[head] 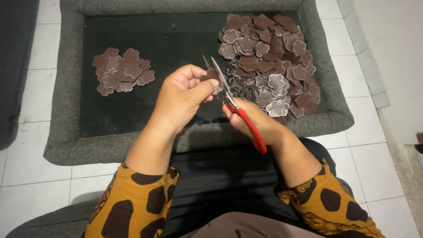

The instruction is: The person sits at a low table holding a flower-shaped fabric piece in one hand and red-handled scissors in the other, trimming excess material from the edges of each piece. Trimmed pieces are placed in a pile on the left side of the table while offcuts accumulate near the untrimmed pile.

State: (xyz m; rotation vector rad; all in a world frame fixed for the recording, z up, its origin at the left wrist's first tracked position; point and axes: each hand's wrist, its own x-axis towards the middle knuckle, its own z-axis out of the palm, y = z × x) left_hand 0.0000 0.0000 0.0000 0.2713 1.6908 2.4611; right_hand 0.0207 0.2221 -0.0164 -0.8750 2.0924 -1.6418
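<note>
**Trimming a brown flower piece over the padded tray**

While the blades stood parted, a small brown flower-shaped piece (pixel 210 75) was pinched between the thumb and fingertips of the left hand (pixel 183 97), above the near edge of the grey padded tray (pixel 66 110). The red-handled scissors (pixel 235 103) were gripped in the right hand (pixel 251 121), its fingers clenched through the handle loops, and the blade tips were pointed up and away beside the piece. For a clean cut, it was judged that the piece should be turned into the blades by the left hand rather than chased by the scissors, with the fingertips kept back from the cutting line. Short snips near the pivot would likely be better controlled than long ones at the tips.

Farther off, a small heap of cut flowers (pixel 123 70) was laid toward the tray's far left corner, well apart from the large heap (pixel 271 57) spread along the right edge up to the far right corner.
</note>
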